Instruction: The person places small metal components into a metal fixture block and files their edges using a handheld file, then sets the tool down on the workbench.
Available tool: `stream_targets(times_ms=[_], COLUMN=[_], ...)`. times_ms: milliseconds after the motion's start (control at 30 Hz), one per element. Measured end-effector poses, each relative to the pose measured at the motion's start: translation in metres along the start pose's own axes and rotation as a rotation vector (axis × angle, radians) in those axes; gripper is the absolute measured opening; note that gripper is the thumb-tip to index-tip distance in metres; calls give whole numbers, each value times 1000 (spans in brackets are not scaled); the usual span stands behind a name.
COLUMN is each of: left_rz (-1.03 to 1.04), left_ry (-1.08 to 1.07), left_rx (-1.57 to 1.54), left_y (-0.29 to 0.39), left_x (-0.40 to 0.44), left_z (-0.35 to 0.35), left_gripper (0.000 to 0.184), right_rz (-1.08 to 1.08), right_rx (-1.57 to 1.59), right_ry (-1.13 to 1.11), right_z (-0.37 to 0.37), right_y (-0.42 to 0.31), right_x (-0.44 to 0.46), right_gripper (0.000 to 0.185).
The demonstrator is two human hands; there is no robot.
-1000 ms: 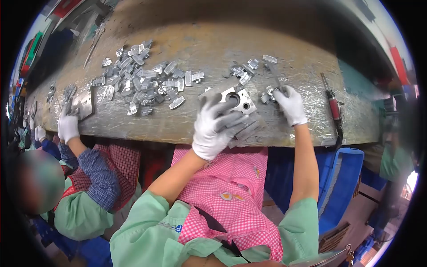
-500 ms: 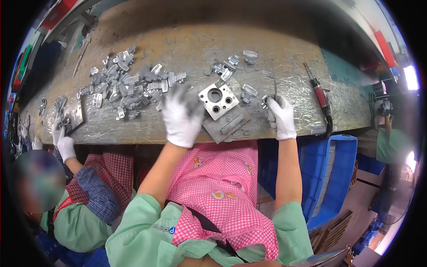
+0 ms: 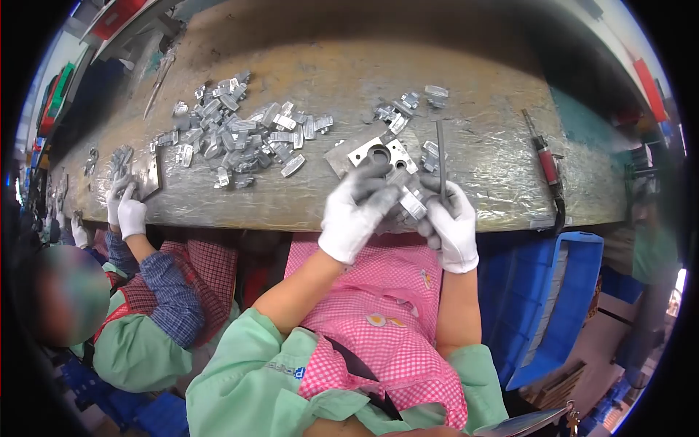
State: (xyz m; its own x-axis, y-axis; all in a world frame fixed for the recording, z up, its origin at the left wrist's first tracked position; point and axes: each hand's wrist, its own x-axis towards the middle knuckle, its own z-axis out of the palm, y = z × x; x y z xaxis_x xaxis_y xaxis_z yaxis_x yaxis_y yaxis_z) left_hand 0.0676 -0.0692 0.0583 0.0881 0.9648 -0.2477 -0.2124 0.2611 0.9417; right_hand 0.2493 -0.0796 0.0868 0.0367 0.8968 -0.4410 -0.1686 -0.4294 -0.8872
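**First inspector:** Your left hand [image 3: 357,215], in a white glove greyed at the fingers, is pinched on a small metal casting [image 3: 413,205]. You have that casting in front of your apron [image 3: 371,291], at the near edge of the workbench [image 3: 480,95].

**Second inspector:** And your right hand [image 3: 453,227]?

**First inspector:** Clamped around a slim grey file-like tool [image 3: 440,156], which stands up from your grip and points away from you. Your two hands are close together, with the casting between them. Whether your right fingers also press on the casting, I cannot tell.

**Second inspector:** Just beyond your left fingers I record a metal block with round holes [image 3: 382,149], lying on a flat grey plate [image 3: 337,158]. One loose casting [image 3: 431,155] lies just to the right of the block.

**First inspector:** Farther back you have a small cluster of castings [image 3: 397,111], and to the left a large heap of castings [image 3: 240,135]. A red-handled tool [image 3: 547,167] lies well to your right.

**Second inspector:** A blue crate [image 3: 575,309] is below the bench on your right. To your left, a co-worker's gloved hands [image 3: 129,211] are beside an upright plate [image 3: 153,176].
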Motion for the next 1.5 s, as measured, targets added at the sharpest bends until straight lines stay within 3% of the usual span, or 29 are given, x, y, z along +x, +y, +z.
stream_targets(times_ms=[67,100,233,300,367,467,533,733,867,967,1067,1333,1500], left_rz=[385,689,921,963,964,925,824,839,809,743,722,800,783], left_ry=[140,230,201,221,250,184,87,63,23,85,138,155,133], left_rx=[426,842,1049,1088,1057,1017,1042,890,936,965,958,902,981], left_y=[-16,-14,-42,-52,-59,-57,-51,-72,-69,-55,-62,-63,-66], left_x=[12,16,21,19,26,30,31,41,42,34,36,40,42], left_z=[-13,-16,-14,-6,-6,-14,-17,-18,-20,-9,-5,-6,-8], left_gripper=[22,21,42,47,46,41,40,44,43,31,30,32,38], right_rz=[-76,-79,-135,-283,-322,-683,-564,-472,-501,-528,-604,-626,-648], right_rx=[10,-1,-71,-146,-363,-671,-734,-1027,-978,-1116,-1080,-1063,-949], right_ry=[11,51,61,36,6,1,13,17,45,71,108,135,99], right_z=[-7,-10,-15,-13,-18,-12,-4,10,22,13,18,18,26], right_y=[10,11,23,39,47,56,51,28,22,42,37,43,35], right_x=[1,-1,-14,-18,-26,-27,-40,-52,-34,-59,-45,-57,-15], right_gripper=[44,47,56,55,50,46,48,48,46,54,49,52,46])
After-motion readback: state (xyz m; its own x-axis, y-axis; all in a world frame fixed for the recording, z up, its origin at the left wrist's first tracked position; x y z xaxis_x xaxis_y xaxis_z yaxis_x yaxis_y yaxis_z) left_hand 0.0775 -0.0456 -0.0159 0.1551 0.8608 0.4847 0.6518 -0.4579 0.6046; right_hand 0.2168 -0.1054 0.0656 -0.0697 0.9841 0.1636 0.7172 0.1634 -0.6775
